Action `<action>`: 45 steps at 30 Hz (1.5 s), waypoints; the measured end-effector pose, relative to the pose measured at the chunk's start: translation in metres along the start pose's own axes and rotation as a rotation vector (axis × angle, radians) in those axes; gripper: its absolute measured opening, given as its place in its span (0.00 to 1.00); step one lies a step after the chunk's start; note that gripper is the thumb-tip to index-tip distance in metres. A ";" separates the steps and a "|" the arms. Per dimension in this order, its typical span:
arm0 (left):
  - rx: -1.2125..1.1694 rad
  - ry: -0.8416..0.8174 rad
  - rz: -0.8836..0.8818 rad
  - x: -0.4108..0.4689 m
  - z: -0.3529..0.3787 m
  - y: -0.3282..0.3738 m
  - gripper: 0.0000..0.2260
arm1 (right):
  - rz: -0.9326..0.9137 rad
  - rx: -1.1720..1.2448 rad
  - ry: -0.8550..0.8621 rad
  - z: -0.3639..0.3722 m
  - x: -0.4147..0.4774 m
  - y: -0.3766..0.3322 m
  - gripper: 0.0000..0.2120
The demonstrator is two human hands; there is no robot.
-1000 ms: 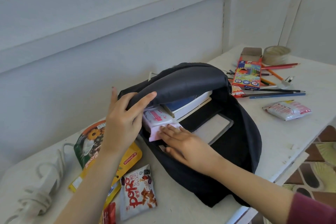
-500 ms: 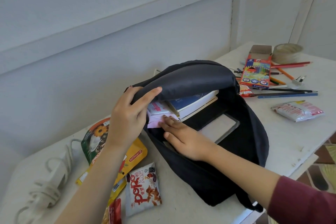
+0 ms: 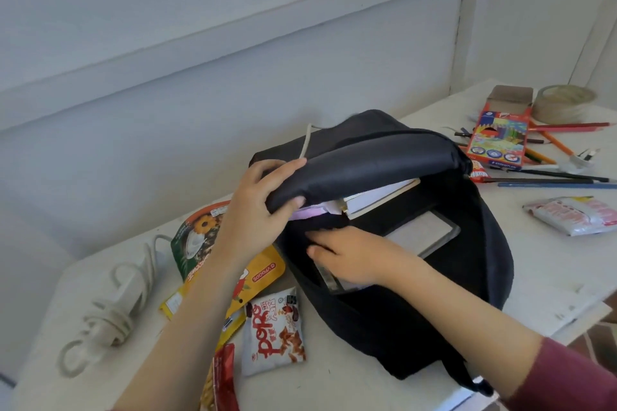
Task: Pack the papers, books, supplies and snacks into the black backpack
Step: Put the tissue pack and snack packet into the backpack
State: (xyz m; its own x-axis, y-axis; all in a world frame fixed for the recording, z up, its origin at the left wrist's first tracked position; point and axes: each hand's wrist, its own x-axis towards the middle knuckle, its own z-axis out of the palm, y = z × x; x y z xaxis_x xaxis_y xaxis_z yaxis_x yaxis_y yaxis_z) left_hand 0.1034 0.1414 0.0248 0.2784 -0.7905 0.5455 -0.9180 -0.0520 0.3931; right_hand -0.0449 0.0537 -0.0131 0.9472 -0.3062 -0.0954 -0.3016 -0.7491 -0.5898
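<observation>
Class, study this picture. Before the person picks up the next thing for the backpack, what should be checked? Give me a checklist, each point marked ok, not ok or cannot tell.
1. Backpack held open: ok; the left hand grips its flap, lifted.
2. Right hand free: ok; it lies flat inside the backpack, gripping nothing visible.
3. Books in: ok; they sit under the flap.
4. Snacks in: not ok; the white snack packet and yellow packet lie on the table.
5. Pencils in: not ok; they lie loose beside the pencil box.
6. Room left inside: cannot tell; the interior is dark.
</observation>
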 end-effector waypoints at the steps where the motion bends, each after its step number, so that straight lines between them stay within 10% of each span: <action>1: -0.028 -0.013 -0.056 -0.006 0.000 -0.001 0.24 | -0.004 -0.080 -0.008 0.000 -0.009 -0.007 0.16; 7: -0.361 -0.028 -0.312 -0.063 -0.015 -0.011 0.20 | -0.249 -0.239 0.102 0.004 -0.039 -0.067 0.12; 13: -0.321 0.373 -0.756 -0.102 -0.038 -0.038 0.12 | -0.406 -0.167 0.177 0.007 0.008 -0.105 0.10; 19: -0.602 0.359 -1.231 -0.117 -0.052 -0.065 0.12 | -0.129 -0.190 -0.096 0.034 0.080 -0.104 0.06; 27: -0.657 0.268 -1.339 -0.100 -0.057 -0.079 0.11 | 0.245 -0.016 -0.042 0.063 0.089 -0.090 0.37; 34: -0.784 0.273 -1.245 -0.097 -0.053 -0.073 0.17 | 0.239 0.252 0.014 0.067 0.106 -0.077 0.13; 45: -0.978 0.454 -1.040 -0.091 -0.102 -0.046 0.18 | -0.004 0.714 0.225 0.039 0.060 -0.098 0.24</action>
State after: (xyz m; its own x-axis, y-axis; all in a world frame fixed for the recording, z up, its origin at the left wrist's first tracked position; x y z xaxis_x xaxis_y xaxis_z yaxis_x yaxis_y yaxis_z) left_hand 0.1489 0.2780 0.0330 0.9009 -0.3964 -0.1769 0.2362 0.1056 0.9659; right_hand 0.0457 0.1310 0.0078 0.8799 -0.4742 0.0291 -0.0813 -0.2106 -0.9742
